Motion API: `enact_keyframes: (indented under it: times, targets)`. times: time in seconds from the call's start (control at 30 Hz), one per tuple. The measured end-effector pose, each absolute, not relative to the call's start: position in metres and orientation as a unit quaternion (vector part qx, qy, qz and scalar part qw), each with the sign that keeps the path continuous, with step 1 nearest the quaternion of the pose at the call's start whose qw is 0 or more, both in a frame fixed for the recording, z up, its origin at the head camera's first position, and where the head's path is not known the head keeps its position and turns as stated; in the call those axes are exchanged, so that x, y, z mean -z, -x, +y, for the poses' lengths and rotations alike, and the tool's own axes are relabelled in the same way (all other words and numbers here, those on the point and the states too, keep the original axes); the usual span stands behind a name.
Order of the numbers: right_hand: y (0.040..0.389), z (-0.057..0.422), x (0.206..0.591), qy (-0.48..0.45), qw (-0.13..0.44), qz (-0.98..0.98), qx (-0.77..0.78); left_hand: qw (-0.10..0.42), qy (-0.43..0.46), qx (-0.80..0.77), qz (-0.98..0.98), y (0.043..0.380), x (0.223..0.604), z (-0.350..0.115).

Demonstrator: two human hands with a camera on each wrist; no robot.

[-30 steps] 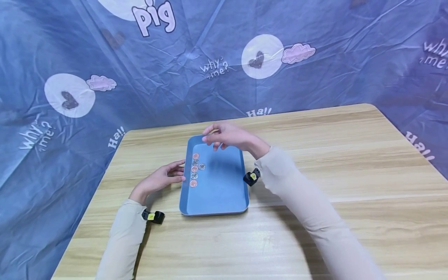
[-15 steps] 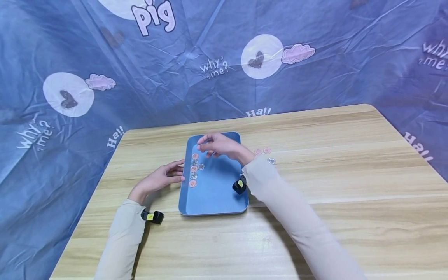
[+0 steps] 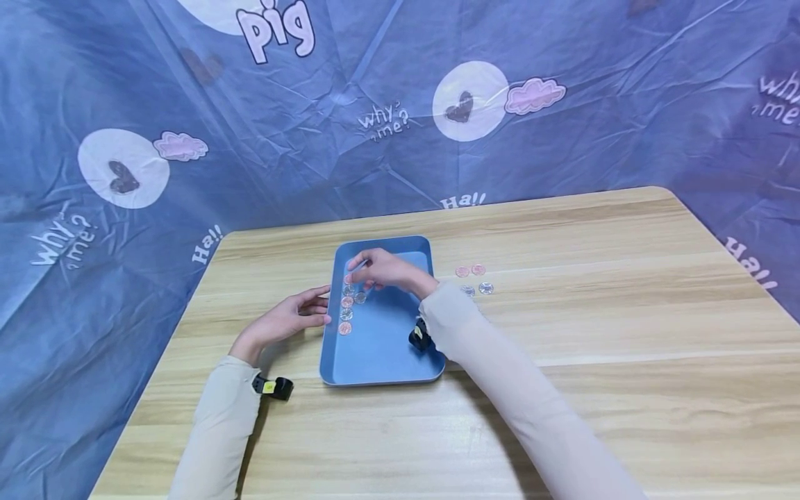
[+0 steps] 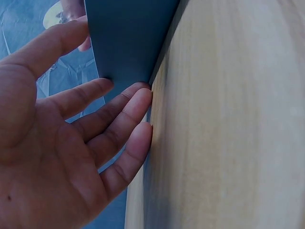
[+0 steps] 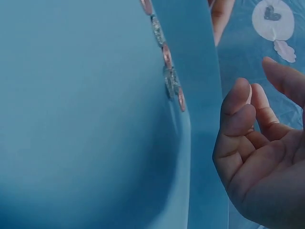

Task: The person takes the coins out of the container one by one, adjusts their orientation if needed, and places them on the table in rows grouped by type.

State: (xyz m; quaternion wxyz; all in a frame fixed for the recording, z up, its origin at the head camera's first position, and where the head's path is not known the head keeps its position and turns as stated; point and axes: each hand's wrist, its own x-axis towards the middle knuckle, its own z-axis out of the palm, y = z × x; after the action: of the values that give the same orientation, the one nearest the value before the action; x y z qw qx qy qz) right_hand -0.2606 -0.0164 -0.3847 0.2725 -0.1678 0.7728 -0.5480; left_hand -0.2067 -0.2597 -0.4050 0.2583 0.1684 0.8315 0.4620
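A blue rectangular tray (image 3: pixel 390 347) lies on the table, with a column of copper-coloured and silver-coloured coins along its left side. The lowest is a copper coin (image 3: pixel 345 328); one silver coin (image 3: pixel 360 298) sits just right of the column. My left hand (image 3: pixel 284 323) is at the tray's left wall from outside, its fingertips touching the wall in the left wrist view. Over the tray's upper left, my right hand (image 3: pixel 387 269) hovers near the top coin, fingers loosely bent. In the right wrist view no object shows between the right hand's thumb and fingers (image 5: pixel 238 102).
Right of the tray, a small group of coins lies on the wooden table (image 3: pixel 594 298), two copper (image 3: pixel 478 269) and two silver (image 3: pixel 485 287). A patterned blue cloth (image 3: pixel 300 160) hangs behind the table. Black wrist cameras are worn on both forearms.
My right hand has moved down and left over the tray, toward the top of the coin column. Its forearm has uncovered the coins on the table. The left hand stays put.
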Motion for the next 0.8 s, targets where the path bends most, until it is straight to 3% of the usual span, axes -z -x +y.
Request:
enact_keyframes:
  times: [0.37, 0.8]
  targets:
    - [0.263, -0.019, 0.399, 0.172, 0.298, 0.799, 0.493, 0.26, -0.157, -0.466, 0.831, 0.205, 0.402, -0.259]
    - [0.266, -0.024, 0.406, 0.182, 0.289, 0.832, 0.438, 0.257, -0.159, -0.457, 0.836, 0.206, 0.402, -0.259]
